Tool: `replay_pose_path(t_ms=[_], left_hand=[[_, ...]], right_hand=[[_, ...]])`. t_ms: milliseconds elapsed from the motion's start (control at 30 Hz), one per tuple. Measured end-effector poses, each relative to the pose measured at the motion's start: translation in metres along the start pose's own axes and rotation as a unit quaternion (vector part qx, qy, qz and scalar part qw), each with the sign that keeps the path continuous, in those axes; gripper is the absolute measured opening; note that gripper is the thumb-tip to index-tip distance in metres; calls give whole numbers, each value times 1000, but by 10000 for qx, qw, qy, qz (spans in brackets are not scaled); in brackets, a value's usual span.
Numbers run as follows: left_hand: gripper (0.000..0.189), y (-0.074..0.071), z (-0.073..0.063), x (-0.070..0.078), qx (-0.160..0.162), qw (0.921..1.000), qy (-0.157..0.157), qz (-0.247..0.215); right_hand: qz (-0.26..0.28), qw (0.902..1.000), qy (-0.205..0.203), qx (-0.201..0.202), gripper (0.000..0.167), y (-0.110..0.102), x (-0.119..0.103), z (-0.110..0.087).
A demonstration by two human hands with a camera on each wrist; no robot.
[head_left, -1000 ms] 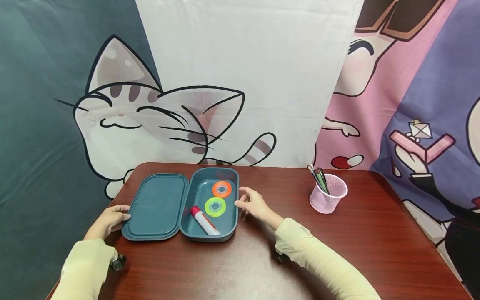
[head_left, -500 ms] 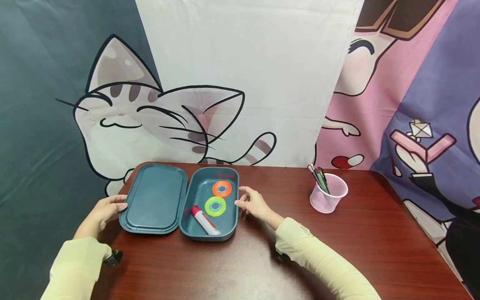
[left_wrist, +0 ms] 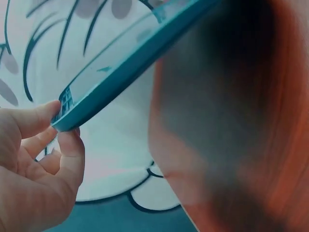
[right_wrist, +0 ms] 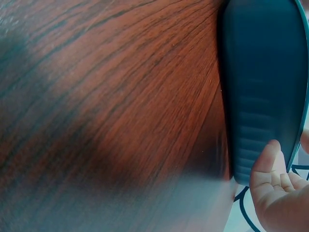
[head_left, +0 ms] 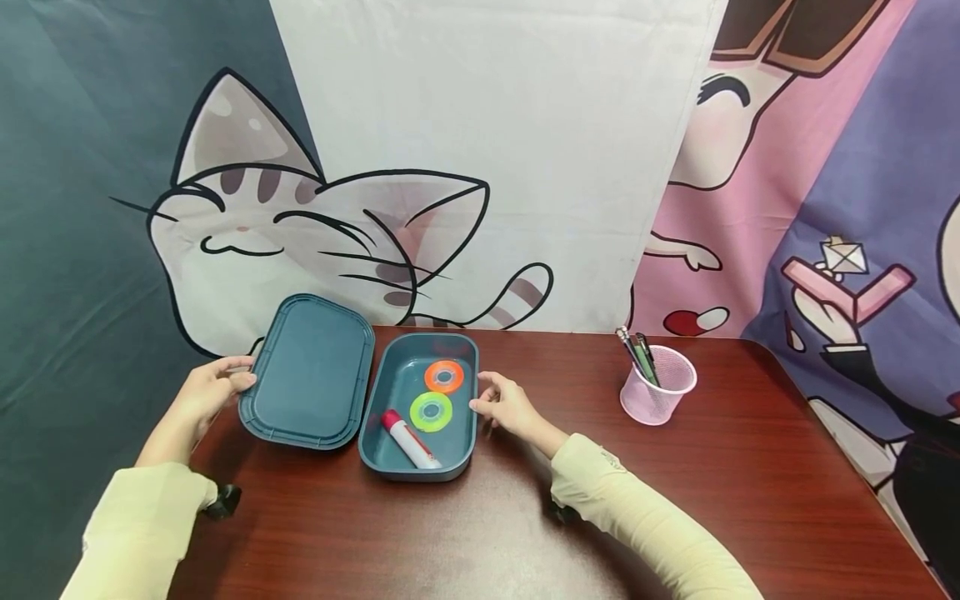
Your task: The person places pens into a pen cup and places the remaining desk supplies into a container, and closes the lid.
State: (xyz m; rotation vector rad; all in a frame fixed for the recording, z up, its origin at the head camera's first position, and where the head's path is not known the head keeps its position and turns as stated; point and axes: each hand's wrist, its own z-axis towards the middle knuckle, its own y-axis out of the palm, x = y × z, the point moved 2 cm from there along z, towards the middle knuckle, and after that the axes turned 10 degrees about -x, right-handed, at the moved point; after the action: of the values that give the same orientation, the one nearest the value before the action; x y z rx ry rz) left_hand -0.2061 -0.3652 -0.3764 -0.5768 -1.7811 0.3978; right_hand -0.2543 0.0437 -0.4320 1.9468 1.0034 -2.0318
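Observation:
My left hand (head_left: 204,393) pinches the left edge of a blue-green lid (head_left: 311,375), thumb on one face and fingers beneath, as the left wrist view shows. The lid tilts, its far end raised. Right beside it sits a matching plastic box (head_left: 375,437) on the table. Inside lie an orange ring (head_left: 432,377), a yellow-green ring (head_left: 418,415) and a white glue stick (head_left: 407,440) with a red cap. At the box's right side, my right hand (head_left: 512,410) holds the wall, its thumb (right_wrist: 270,157) against the outer face.
Farther right on the brown table (head_left: 720,467) stands a pink mesh cup (head_left: 648,406) with several pens (head_left: 642,360) in it. A cartoon cat backdrop (head_left: 420,100) hangs close behind the table's far edge.
My left hand has moved up and away with the lid, whose far end has risen from near the tabletop to overlap the backdrop. The right hand and the box have stayed in place.

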Motion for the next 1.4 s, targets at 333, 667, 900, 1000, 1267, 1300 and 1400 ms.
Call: replay_pose_path(t_ms=[333,667,900,1000,1267,1300,1400], left_hand=[[55,4,-8,32,485,9970,327,515],[49,13,-21,63,1145,9874,374,1027],[46,18,-27,75,1227,9841,495,1186],[46,20,-29,79,1207,9837,541,1219],[47,27,-31,84,1097,9845,659,1198],[47,28,-31,84,1100,9845,659,1197],[48,31,-32,88,1077,9861,656,1082]], right_hand=[[-157,9997,25,160,51,2,27,14],[-202,9996,62,174,52,1,26,14],[-160,9997,81,147,53,2,24,12],[-167,9997,82,143,53,2,24,12],[-179,9997,96,164,53,2,26,13],[-178,9997,91,166,53,2,26,13],[-177,9997,75,174,52,2,26,13]])
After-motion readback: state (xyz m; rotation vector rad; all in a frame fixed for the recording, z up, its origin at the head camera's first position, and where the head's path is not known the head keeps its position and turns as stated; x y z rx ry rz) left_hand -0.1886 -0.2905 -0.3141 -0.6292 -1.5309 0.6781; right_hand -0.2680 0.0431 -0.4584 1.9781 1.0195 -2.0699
